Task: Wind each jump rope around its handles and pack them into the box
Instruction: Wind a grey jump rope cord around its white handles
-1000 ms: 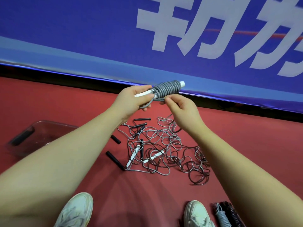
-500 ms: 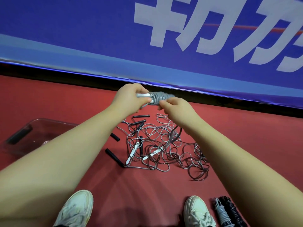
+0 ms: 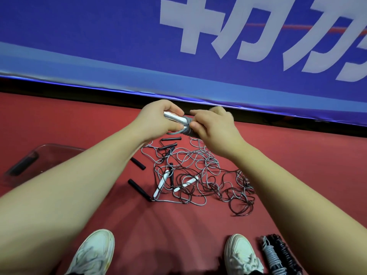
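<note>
In hand: grey jump rope (image 3: 185,125), wound round its white handles; left hand (image 3: 158,119) grips the handle ends, right hand (image 3: 213,129) pinches the coils.
Done: two wound bundles (image 3: 278,255) on the floor by the right shoe, unboxed.
Left: tangled ropes (image 3: 198,179) on the floor.
Box: clear box (image 3: 49,150), far left; no bundle seen inside.

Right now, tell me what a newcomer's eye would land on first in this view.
First, the left hand and right hand meet mid-frame, both gripping a grey jump rope wound on its white handles. Below them a tangle of grey and black ropes sprawls on the red floor, and a blue banner with big white characters fills the top.
</note>
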Motion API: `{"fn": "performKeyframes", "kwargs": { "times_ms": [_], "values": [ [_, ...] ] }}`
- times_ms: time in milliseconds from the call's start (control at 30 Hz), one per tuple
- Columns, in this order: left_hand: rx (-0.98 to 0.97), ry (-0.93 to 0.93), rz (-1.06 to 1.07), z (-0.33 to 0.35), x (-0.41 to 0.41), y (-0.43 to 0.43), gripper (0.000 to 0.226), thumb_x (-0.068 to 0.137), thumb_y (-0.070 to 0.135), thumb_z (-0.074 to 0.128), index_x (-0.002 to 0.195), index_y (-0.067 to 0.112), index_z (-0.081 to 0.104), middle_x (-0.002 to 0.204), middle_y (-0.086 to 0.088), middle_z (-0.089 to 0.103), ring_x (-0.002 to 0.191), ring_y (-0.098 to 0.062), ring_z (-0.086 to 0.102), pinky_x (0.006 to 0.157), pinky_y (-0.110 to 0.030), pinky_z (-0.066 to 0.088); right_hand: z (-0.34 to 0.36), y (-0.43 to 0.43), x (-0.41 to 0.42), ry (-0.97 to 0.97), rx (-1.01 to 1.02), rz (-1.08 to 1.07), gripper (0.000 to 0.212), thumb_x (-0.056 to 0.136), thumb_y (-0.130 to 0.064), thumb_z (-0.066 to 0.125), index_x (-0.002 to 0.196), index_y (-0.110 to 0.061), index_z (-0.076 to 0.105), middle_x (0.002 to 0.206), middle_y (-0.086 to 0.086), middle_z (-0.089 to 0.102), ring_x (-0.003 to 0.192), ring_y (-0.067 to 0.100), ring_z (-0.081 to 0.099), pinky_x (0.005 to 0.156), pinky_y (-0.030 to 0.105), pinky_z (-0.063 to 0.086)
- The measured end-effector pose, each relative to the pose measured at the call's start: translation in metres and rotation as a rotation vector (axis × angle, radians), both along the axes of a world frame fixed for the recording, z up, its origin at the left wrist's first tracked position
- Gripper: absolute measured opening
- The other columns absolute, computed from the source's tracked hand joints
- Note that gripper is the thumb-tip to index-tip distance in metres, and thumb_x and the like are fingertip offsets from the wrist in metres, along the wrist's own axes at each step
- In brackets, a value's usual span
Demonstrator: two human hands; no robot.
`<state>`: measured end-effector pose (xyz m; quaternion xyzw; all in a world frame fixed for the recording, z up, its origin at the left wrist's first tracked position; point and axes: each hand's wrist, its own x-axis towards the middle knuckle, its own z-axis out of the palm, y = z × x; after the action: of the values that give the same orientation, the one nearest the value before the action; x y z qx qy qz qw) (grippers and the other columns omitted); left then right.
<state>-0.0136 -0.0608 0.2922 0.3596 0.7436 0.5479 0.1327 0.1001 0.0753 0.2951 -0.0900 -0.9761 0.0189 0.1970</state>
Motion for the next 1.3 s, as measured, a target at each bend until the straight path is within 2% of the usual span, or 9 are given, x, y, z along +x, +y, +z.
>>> {"fn": "performKeyframes", "kwargs": {
  "times_ms": [100,167,233,300,500,767,900,1100,1300],
  "values": [
    [0.070,-0.053,-0.025,0.001,0.002,-0.001,0.029,0.072,-0.004,0.075,0.082,0.020,0.062,0.077,-0.002,0.063,0.068,-0.011,0.057,0.062,-0.020,0.047,-0.002,0.008,0.003,-0.037,-0.086,0.084,0.043,0.093,-0.045,0.033,0.108,-0.017,0.061,0.135,-0.007,0.053,0.136,0.023,0.028,0.107,0.038,0.011],
    [0.114,-0.117,-0.046,0.002,0.003,-0.002,0.028,0.073,-0.006,0.074,0.082,0.017,0.062,0.081,-0.005,0.065,0.072,-0.013,0.060,0.063,-0.020,0.049,-0.003,0.012,0.005,-0.011,-0.112,0.165,0.048,0.093,-0.045,0.028,0.108,-0.012,0.060,0.119,0.001,0.060,0.125,0.024,0.044,0.110,0.047,0.021],
    [0.153,-0.206,-0.101,0.004,0.004,-0.003,0.026,0.076,-0.010,0.069,0.084,0.014,0.062,0.088,-0.011,0.065,0.078,-0.017,0.062,0.067,-0.019,0.052,-0.002,0.011,0.007,0.053,-0.106,0.221,0.048,0.092,-0.046,0.027,0.100,-0.010,0.059,0.104,0.004,0.060,0.097,0.026,0.056,0.086,0.045,0.045],
    [0.188,-0.292,-0.178,0.007,0.005,-0.006,0.023,0.080,-0.009,0.063,0.090,0.012,0.061,0.097,-0.015,0.064,0.083,-0.019,0.063,0.074,-0.021,0.055,0.000,0.009,0.008,0.111,-0.099,0.223,0.048,0.092,-0.045,0.027,0.098,-0.010,0.059,0.096,0.005,0.059,0.084,0.027,0.055,0.068,0.040,0.047],
    [0.205,-0.283,-0.458,0.011,0.008,-0.013,0.046,0.071,-0.015,0.067,0.105,0.011,0.052,0.103,-0.004,0.066,0.088,-0.010,0.067,0.071,-0.015,0.052,0.001,0.014,0.013,0.190,-0.186,0.194,0.038,0.095,-0.038,0.033,0.099,-0.011,0.058,0.092,0.005,0.060,0.081,0.021,0.051,0.067,0.031,0.036],
    [0.230,0.045,-0.208,0.011,0.024,0.003,0.042,0.070,0.008,0.081,0.094,0.024,0.050,0.106,-0.005,0.070,0.098,-0.016,0.068,0.091,-0.037,0.053,0.004,0.018,0.019,0.342,-0.108,0.195,0.046,0.092,-0.038,0.030,0.095,-0.006,0.062,0.086,0.009,0.064,0.074,0.028,0.056,0.059,0.031,0.037],
    [0.257,0.027,-0.238,0.010,0.026,0.006,0.050,0.068,0.004,0.080,0.098,0.025,0.045,0.107,-0.005,0.067,0.096,-0.014,0.068,0.086,-0.029,0.053,0.006,0.017,0.019,0.383,-0.056,0.177,0.045,0.091,-0.038,0.031,0.093,-0.005,0.062,0.082,0.009,0.063,0.070,0.031,0.055,0.056,0.031,0.031],
    [0.475,-0.177,-0.080,0.007,0.029,0.027,0.052,0.080,-0.008,0.066,0.109,0.023,0.036,0.104,-0.004,0.060,0.086,-0.006,0.062,0.081,-0.020,0.050,0.015,-0.001,0.003,0.503,-0.362,-0.024,0.027,0.098,-0.037,0.030,0.085,-0.019,0.043,0.064,-0.007,0.046,0.059,0.016,0.042,0.055,0.031,0.023],
    [0.259,-0.083,-0.162,-0.005,0.033,0.027,0.030,0.083,-0.001,0.066,0.109,0.011,0.057,0.100,0.002,0.064,0.089,-0.005,0.062,0.085,-0.015,0.048,0.020,-0.002,-0.006,0.510,-0.438,-0.252,0.028,0.101,-0.036,0.032,0.083,-0.017,0.040,0.062,-0.002,0.047,0.065,0.027,0.046,0.057,0.037,0.029]
  ]
}}
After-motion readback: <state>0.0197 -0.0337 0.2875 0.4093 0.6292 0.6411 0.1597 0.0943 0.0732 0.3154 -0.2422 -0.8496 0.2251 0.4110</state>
